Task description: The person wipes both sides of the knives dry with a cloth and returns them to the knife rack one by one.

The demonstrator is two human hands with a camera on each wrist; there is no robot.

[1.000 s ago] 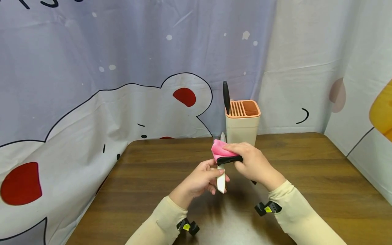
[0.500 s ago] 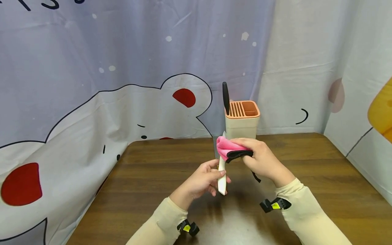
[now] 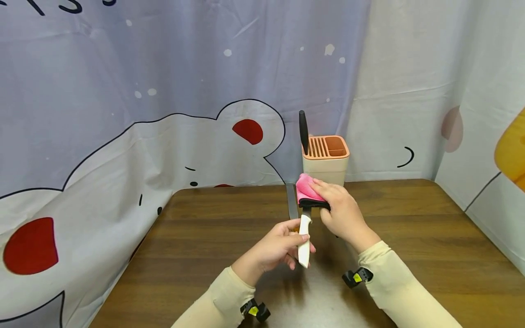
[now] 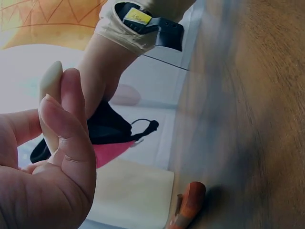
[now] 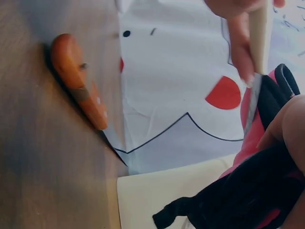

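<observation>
The left hand (image 3: pixel 283 246) pinches the white handle of a knife (image 3: pixel 304 241) between thumb and fingers. The knife is held above the surface (image 3: pixel 221 218), handle end toward the near edge, blade toward the far edge. The right hand (image 3: pixel 342 214) grips a folded pink cloth (image 3: pixel 307 187) with black trim against that blade; in the head view it covers most of the metal, while the right wrist view shows a bare stretch beside the handle.

An orange-handled knife (image 5: pixel 71 62) lies on the surface, its blade reaching toward the far edge, left of a cream holder (image 3: pixel 326 171). The holder stands at the far edge, slightly right of its middle, with a slotted orange top; a black-handled knife (image 3: pixel 303 132) stands in its left side.

A yellow label (image 4: pixel 138 15) on the right wrist's black device bears small marks, too blurred to read. Large black lettering (image 3: pixel 70 8) on the printed curtain (image 3: pixel 164 54) behind is cut off at the top, so no word can be read.
</observation>
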